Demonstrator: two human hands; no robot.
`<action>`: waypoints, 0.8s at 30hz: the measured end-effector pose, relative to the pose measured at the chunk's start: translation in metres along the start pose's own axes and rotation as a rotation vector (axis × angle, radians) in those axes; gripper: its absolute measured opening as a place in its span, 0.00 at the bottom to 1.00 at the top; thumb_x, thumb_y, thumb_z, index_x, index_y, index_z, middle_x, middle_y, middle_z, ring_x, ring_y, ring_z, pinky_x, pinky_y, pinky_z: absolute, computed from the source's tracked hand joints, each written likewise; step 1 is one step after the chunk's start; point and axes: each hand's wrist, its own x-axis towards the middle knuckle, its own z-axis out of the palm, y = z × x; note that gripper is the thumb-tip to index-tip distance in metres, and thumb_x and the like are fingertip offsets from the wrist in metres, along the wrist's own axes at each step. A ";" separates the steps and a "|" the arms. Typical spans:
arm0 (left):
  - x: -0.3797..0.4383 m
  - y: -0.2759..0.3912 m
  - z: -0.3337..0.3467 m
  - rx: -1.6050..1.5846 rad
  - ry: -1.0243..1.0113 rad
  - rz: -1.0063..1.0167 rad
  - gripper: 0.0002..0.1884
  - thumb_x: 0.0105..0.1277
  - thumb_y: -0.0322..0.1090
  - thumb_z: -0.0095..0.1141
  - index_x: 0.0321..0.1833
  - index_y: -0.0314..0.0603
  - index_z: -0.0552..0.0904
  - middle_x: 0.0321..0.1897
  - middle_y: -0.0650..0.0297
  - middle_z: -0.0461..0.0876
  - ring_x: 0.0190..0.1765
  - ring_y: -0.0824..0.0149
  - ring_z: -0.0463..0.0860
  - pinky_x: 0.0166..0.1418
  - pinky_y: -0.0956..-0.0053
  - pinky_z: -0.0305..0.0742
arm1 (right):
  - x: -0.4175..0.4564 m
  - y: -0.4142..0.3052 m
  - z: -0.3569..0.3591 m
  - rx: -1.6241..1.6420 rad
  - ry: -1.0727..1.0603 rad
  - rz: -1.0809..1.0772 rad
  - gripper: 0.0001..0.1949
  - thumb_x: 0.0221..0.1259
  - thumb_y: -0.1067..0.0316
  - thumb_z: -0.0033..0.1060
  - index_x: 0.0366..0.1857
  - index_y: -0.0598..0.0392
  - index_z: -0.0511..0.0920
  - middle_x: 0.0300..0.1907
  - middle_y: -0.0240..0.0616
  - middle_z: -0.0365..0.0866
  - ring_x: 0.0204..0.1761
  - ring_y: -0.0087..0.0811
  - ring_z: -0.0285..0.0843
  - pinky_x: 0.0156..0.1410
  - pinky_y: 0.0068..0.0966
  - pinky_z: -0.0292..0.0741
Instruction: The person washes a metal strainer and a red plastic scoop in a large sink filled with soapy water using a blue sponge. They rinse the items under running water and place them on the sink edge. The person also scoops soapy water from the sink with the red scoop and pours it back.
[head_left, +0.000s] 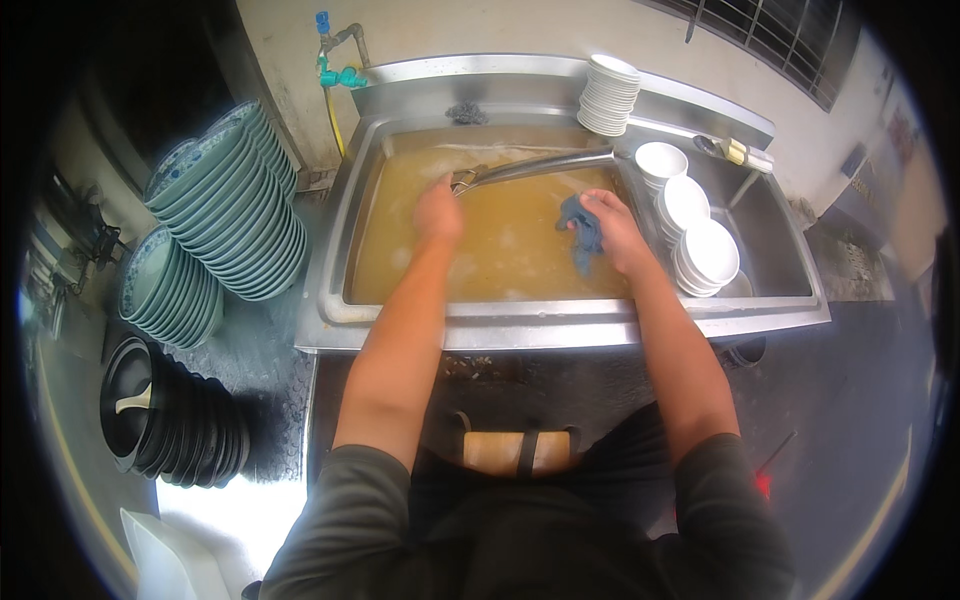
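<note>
My left hand is closed on the looped end of a long stainless-steel utensil, just above cloudy yellowish-brown water. The utensil slants across the water, its far end close to the divider between the basins; its exact kind is unclear. A crumpled blue-grey cloth hangs from my right hand, pinched by the fingers over the right side of the water. Both hands are above the large basin of a stainless-steel sink.
White bowls stand in short stacks on the divider, with stacked white dishes behind. A scouring pad lies on the back ledge. Leaning stacks of pale green bowls and black bowls flank my left. A teal tap is behind.
</note>
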 end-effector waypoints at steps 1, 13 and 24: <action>0.002 -0.004 -0.001 -0.057 0.034 0.009 0.20 0.75 0.32 0.54 0.68 0.47 0.82 0.57 0.53 0.87 0.59 0.48 0.86 0.63 0.53 0.80 | 0.002 0.008 0.007 -0.197 -0.033 -0.025 0.23 0.73 0.58 0.62 0.64 0.60 0.74 0.53 0.46 0.85 0.52 0.40 0.84 0.59 0.34 0.79; -0.001 0.002 -0.016 -0.550 -0.029 -0.068 0.19 0.81 0.46 0.57 0.57 0.35 0.85 0.33 0.60 0.83 0.37 0.67 0.77 0.46 0.67 0.75 | 0.044 0.052 0.037 -0.808 0.056 -0.178 0.26 0.64 0.61 0.67 0.63 0.63 0.74 0.56 0.52 0.85 0.58 0.48 0.84 0.65 0.38 0.77; -0.006 0.015 0.019 -0.941 -0.378 -0.286 0.23 0.85 0.49 0.48 0.61 0.32 0.81 0.48 0.59 0.85 0.48 0.64 0.81 0.55 0.65 0.77 | 0.079 0.054 0.127 -0.027 -0.097 -0.090 0.21 0.65 0.72 0.67 0.60 0.57 0.72 0.49 0.39 0.83 0.52 0.31 0.80 0.57 0.31 0.78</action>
